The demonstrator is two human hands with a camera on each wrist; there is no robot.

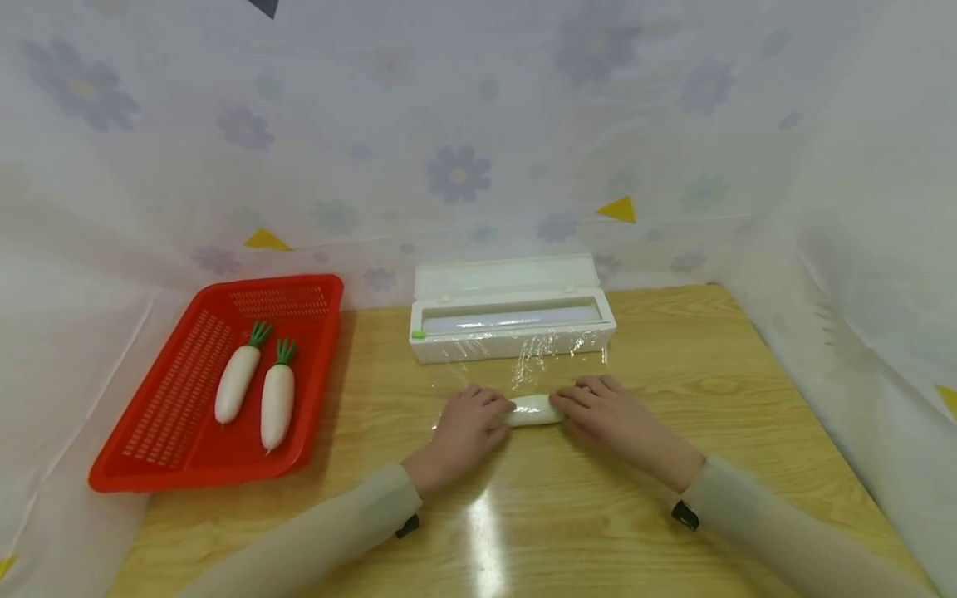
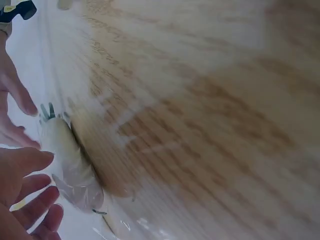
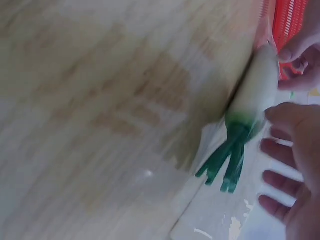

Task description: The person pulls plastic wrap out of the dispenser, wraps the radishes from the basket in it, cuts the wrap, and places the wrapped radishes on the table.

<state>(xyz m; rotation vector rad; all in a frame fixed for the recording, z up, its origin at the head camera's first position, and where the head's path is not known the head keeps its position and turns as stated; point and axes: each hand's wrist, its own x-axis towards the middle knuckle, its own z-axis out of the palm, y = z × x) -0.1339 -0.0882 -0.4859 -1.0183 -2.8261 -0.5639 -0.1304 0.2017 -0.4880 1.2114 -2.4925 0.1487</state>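
Observation:
A white radish (image 1: 536, 410) lies crosswise on the table in front of me, covered with clear plastic wrap (image 1: 527, 365) that runs back to a white dispenser box (image 1: 516, 342). My left hand (image 1: 468, 422) is over the radish's left end, fingers loosely extended. At the other end, my right hand (image 1: 607, 415) has its fingers laid over the leafy top. That green top (image 3: 227, 155), hidden in the head view, shows in the right wrist view, with the thumb right beside the radish. The left wrist view shows wrinkled film around the radish's tail end (image 2: 90, 195).
To the left stands a red plastic basket (image 1: 317, 390) holding two white radishes (image 1: 238, 384) with green tops. The box's lid (image 1: 508, 278) is raised, a film roll (image 1: 512, 320) inside. A flower-patterned sheet (image 1: 456, 124) surrounds the wooden table (image 1: 374, 365).

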